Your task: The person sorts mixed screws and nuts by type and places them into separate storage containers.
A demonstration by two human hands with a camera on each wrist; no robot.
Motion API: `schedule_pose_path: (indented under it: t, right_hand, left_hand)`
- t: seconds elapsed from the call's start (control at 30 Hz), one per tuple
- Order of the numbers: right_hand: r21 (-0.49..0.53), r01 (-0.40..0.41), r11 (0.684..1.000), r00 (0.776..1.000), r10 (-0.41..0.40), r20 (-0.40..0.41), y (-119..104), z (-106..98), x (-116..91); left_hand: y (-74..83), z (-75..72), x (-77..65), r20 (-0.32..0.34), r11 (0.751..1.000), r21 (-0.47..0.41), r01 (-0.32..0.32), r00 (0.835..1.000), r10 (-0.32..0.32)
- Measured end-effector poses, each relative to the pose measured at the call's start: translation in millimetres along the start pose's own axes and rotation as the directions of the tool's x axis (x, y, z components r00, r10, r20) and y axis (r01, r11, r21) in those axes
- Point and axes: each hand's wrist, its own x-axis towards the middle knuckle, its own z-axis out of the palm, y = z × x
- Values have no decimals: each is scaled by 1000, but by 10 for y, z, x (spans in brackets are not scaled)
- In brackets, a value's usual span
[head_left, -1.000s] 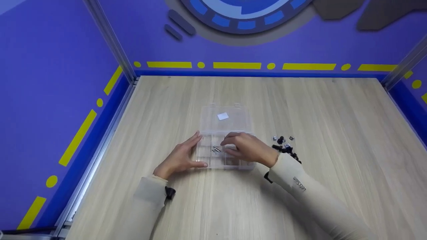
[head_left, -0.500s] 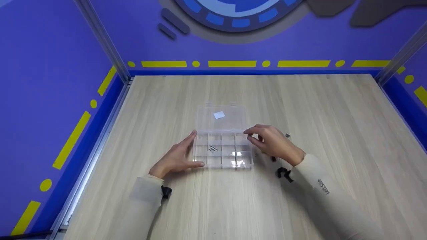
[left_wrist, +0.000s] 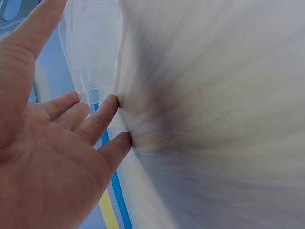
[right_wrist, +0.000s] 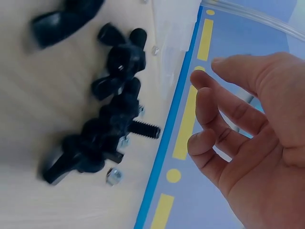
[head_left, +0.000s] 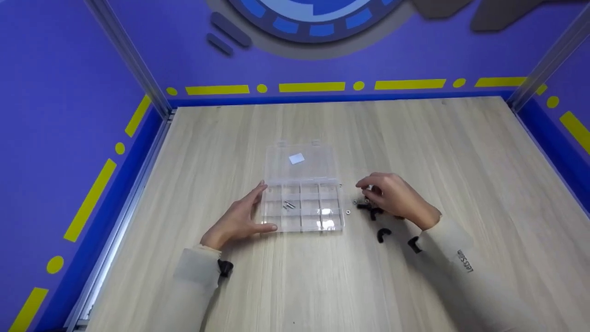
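Observation:
A clear plastic compartment box lies with its lid folded back. Several small silver metal pieces sit in one of its compartments. My left hand rests along the box's left side, thumb at the front corner and fingers fairly straight, with fingertips low beside the box wall in the left wrist view. My right hand hovers right of the box, over black wing screws and small metal nuts. In the right wrist view its fingers are loosely bent, thumb and forefinger slightly apart, with nothing visible between them.
A curved black piece lies in front of the screw pile. One loose nut sits close to the box's right side. The wooden table is bounded by a blue back wall and side panels.
My right hand has moved from above the box's compartments to the right, over the screw pile. The left hand has stayed at the box. The head view has shifted slightly.

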Motion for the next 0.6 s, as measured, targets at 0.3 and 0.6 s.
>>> schedule_pose_path:
  t: [0.3, 0.6]
  right_hand:
    - [-18, -31, 999, 999, 32, 44, 56, 0, -106]
    - [-72, -35, 997, 994, 42, 96, 89, 14, -209]
  left_hand:
    - [-15, 0, -10, 4, 1000, -13, 4, 1000, -4]
    - [5, 7, -5, -5, 1000, -14, -2, 1000, 2]
